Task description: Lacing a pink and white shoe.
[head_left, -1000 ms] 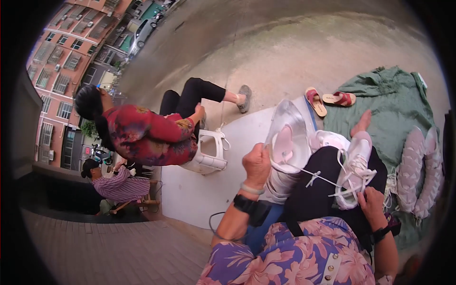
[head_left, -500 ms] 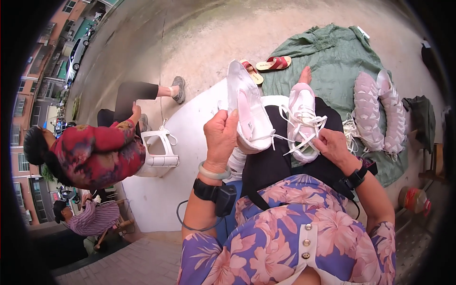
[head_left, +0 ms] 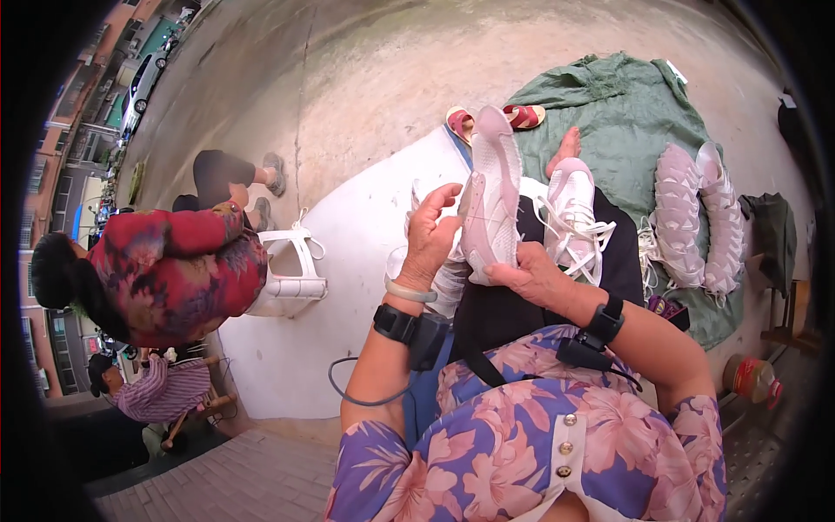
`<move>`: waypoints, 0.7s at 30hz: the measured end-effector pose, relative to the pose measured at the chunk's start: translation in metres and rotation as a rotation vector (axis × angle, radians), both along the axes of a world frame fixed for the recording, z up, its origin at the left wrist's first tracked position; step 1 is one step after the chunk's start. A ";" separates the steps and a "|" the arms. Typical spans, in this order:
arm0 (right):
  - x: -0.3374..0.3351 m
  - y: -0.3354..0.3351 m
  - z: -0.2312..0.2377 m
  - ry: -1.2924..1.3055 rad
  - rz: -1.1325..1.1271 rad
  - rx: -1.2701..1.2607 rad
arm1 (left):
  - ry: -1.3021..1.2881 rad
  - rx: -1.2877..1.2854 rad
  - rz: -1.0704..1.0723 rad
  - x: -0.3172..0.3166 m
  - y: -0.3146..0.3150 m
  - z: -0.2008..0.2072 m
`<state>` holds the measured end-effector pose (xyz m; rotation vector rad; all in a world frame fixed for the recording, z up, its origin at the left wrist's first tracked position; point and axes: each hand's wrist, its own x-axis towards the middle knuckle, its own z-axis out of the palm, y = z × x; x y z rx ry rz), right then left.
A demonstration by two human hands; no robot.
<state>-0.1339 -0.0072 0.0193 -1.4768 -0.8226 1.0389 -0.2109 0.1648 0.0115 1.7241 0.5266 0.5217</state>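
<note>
I hold a pale pink sneaker [head_left: 493, 196] upright in front of me, its sole turned toward me. My left hand [head_left: 428, 237] grips its left side, fingers curled over the edge. From below, my right hand [head_left: 528, 277] holds its heel end. A second white sneaker [head_left: 574, 216] with loose laces lies on my black lap, just right of the held one. Both wrists carry black bands; the left also has a pale bangle.
Several more white sneakers [head_left: 696, 217] lie in rows on a green cloth [head_left: 617, 104] to the right. Red sandals [head_left: 496, 117] sit beyond. A person in a red flowered top [head_left: 174, 270] bends over a white plastic stool [head_left: 291, 270] at left. A jar [head_left: 750, 378] stands lower right.
My right hand left the laced sneaker on my lap and took the heel of the pink one. The view swung left, and the person in red straightened slightly.
</note>
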 end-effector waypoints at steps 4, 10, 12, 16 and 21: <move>0.003 -0.001 0.004 0.256 -0.032 -0.004 | 0.091 -0.282 -0.272 -0.004 0.009 -0.043; 0.017 0.000 0.028 0.312 -0.060 -0.038 | 0.318 -0.237 -0.351 -0.007 0.026 -0.046; 0.030 -0.004 0.033 0.369 -0.061 -0.008 | 0.245 -0.217 -0.281 -0.002 0.034 -0.018; 0.034 -0.004 0.053 0.539 0.053 -0.121 | 0.047 -0.266 -0.202 0.011 0.080 0.024; 0.039 -0.001 0.049 0.366 0.329 -0.233 | 0.162 -0.105 -0.352 0.048 0.099 0.056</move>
